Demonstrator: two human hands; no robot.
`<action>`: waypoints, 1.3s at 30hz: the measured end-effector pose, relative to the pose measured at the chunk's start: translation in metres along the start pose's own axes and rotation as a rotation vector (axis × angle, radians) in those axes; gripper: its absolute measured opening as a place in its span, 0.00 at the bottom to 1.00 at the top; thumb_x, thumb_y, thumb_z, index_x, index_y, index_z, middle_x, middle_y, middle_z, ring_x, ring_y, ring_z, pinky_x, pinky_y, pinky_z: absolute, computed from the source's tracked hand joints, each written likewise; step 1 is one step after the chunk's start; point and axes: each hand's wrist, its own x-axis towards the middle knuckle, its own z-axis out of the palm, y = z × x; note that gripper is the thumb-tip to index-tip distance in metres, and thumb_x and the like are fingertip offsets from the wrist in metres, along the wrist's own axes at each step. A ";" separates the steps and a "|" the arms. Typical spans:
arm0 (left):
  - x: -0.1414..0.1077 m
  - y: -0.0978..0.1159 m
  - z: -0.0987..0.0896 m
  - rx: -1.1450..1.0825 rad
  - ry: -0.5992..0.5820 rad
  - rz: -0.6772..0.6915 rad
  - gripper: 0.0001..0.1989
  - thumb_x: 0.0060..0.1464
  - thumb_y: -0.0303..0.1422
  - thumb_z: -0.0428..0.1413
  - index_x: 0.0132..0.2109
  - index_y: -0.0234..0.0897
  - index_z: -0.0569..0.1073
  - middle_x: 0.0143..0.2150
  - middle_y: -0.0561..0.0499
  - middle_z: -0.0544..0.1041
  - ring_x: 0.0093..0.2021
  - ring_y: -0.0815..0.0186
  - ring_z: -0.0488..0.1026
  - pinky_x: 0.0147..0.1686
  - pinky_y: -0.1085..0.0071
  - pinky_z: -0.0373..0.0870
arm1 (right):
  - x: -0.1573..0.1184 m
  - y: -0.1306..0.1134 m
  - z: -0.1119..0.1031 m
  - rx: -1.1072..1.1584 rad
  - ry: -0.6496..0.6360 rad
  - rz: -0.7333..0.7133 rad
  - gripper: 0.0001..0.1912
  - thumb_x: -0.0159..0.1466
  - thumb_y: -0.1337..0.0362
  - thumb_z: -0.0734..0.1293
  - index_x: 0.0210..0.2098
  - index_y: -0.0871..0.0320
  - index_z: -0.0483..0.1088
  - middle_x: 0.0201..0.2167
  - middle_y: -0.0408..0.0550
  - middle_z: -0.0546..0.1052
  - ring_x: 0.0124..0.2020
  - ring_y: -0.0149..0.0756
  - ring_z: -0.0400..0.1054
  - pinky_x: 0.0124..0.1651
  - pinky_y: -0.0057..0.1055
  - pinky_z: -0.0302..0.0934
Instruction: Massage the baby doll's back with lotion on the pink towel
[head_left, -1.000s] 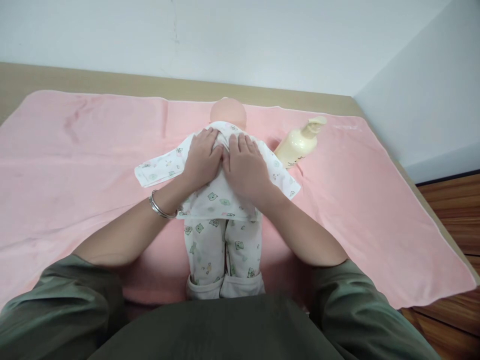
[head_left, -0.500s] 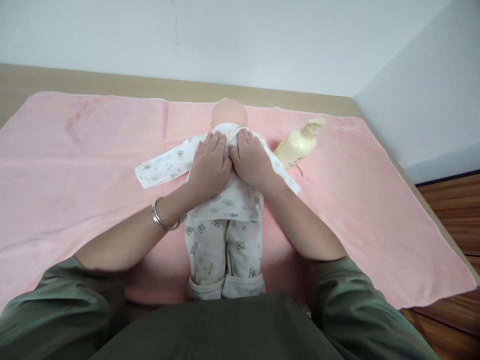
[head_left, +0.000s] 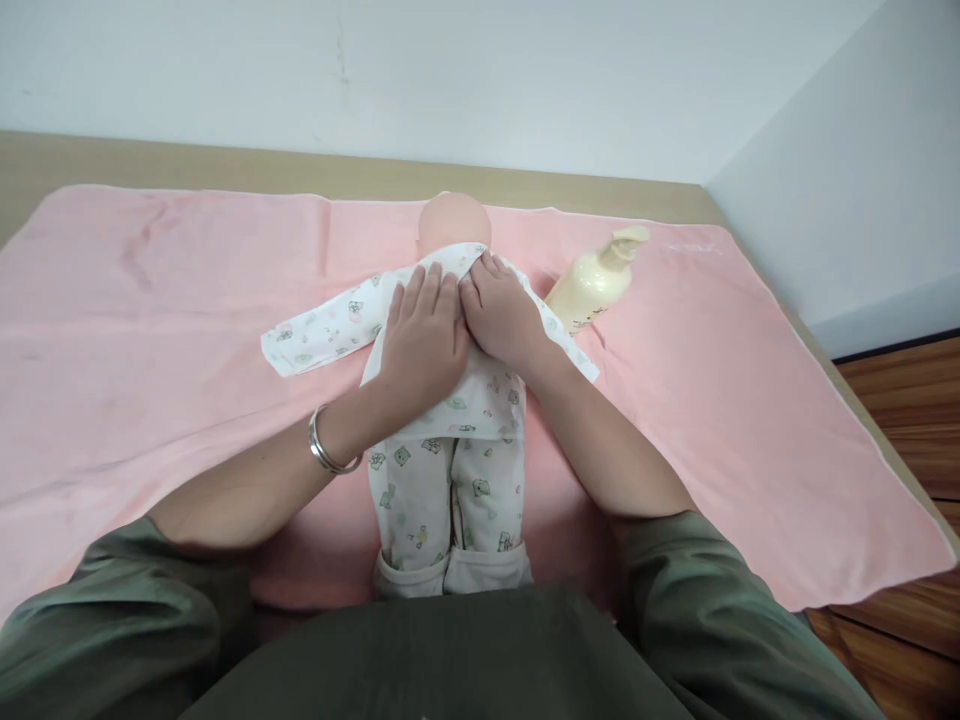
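- Two green sleeves (head_left: 120, 600) nearest me, elbows bent outward; loose arms would probably press softer than locked ones.
- Pants (head_left: 412, 500) on the doll (head_left: 454, 222) next: legs straight, side by side, pointing at me. Doll lies lengthwise mid-towel, looks front down; no face showing.
- Bracelet (head_left: 322, 445) on my left wrist, near the shirt hem; I'd hold it clear so metal doesn't drag cloth.
- Left hand (head_left: 424, 345): palm down on the shirt (head_left: 484, 400), fingers long and slightly spread, thumb toward the middle. Good flat contact; weight should go through the whole palm.
- Right hand (head_left: 502, 310): palm down just beside it, fingers close together, tips near the collar. Can't tell if the thumbs touch or how hard either hand presses.
- Best to match both sides, light and even, cloth smooth underneath, no load on the neck.
- Bare head (head_left: 454, 210) just past my fingertips; leave it alone.
- Pump bottle (head_left: 592, 285) right of the doll, tilted in view; right elbow should mind it.
- Pink towel (head_left: 750, 400) under everything, table (head_left: 225, 160) edge beyond, then white wall (head_left: 525, 80).
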 end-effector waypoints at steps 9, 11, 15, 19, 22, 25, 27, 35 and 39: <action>0.016 -0.018 0.004 -0.145 0.026 -0.080 0.30 0.61 0.31 0.44 0.69 0.35 0.64 0.74 0.43 0.61 0.77 0.53 0.53 0.77 0.49 0.46 | -0.017 -0.018 0.000 -0.036 -0.017 0.072 0.30 0.76 0.62 0.50 0.74 0.71 0.51 0.74 0.64 0.53 0.76 0.54 0.45 0.77 0.58 0.42; 0.024 -0.028 0.005 -0.160 0.054 -0.117 0.29 0.61 0.32 0.43 0.68 0.34 0.65 0.74 0.42 0.63 0.76 0.53 0.55 0.77 0.50 0.48 | -0.024 -0.027 0.001 -0.060 -0.028 0.096 0.31 0.76 0.62 0.51 0.75 0.69 0.49 0.74 0.66 0.50 0.77 0.57 0.43 0.76 0.61 0.40; 0.030 -0.036 0.007 -0.115 0.064 -0.104 0.29 0.63 0.33 0.42 0.68 0.32 0.66 0.73 0.39 0.64 0.75 0.53 0.57 0.77 0.52 0.49 | -0.027 -0.030 0.002 -0.049 -0.046 0.091 0.31 0.76 0.61 0.52 0.76 0.63 0.48 0.75 0.64 0.47 0.77 0.58 0.39 0.76 0.62 0.38; 0.026 -0.034 0.006 -0.085 0.051 -0.086 0.28 0.65 0.36 0.43 0.68 0.33 0.65 0.73 0.40 0.64 0.76 0.51 0.55 0.77 0.49 0.48 | -0.015 -0.017 0.004 0.015 -0.051 0.117 0.33 0.75 0.60 0.51 0.76 0.64 0.46 0.76 0.60 0.44 0.78 0.56 0.35 0.78 0.57 0.34; 0.022 -0.031 0.006 -0.078 0.065 -0.070 0.28 0.65 0.37 0.43 0.67 0.31 0.66 0.73 0.38 0.63 0.75 0.50 0.55 0.76 0.49 0.49 | -0.010 -0.012 0.007 0.039 -0.018 0.149 0.34 0.75 0.58 0.51 0.76 0.65 0.45 0.77 0.59 0.43 0.78 0.57 0.33 0.78 0.57 0.32; 0.021 -0.030 0.007 -0.082 0.096 -0.063 0.27 0.65 0.36 0.42 0.67 0.33 0.66 0.72 0.39 0.65 0.75 0.51 0.57 0.76 0.49 0.50 | -0.012 -0.013 0.009 0.046 0.010 0.164 0.34 0.75 0.56 0.52 0.76 0.64 0.46 0.77 0.58 0.44 0.78 0.57 0.32 0.78 0.60 0.32; 0.023 -0.031 0.006 -0.086 0.102 -0.069 0.27 0.64 0.36 0.43 0.66 0.33 0.67 0.71 0.39 0.66 0.74 0.51 0.59 0.76 0.48 0.51 | -0.016 -0.017 0.008 0.042 0.007 0.179 0.33 0.75 0.56 0.51 0.75 0.63 0.48 0.77 0.57 0.44 0.78 0.58 0.32 0.77 0.62 0.32; 0.036 -0.044 -0.001 -0.072 0.074 -0.040 0.27 0.58 0.36 0.47 0.62 0.33 0.71 0.65 0.39 0.73 0.67 0.51 0.66 0.72 0.52 0.59 | -0.029 -0.035 0.001 0.017 -0.096 0.174 0.33 0.74 0.60 0.49 0.77 0.60 0.42 0.78 0.53 0.38 0.78 0.61 0.30 0.74 0.71 0.36; 0.025 -0.031 -0.003 0.005 0.068 0.018 0.28 0.63 0.37 0.44 0.65 0.28 0.68 0.68 0.34 0.69 0.70 0.48 0.64 0.73 0.48 0.57 | -0.020 -0.026 -0.007 0.071 -0.143 0.160 0.33 0.74 0.61 0.48 0.77 0.57 0.43 0.77 0.51 0.41 0.78 0.59 0.31 0.74 0.72 0.36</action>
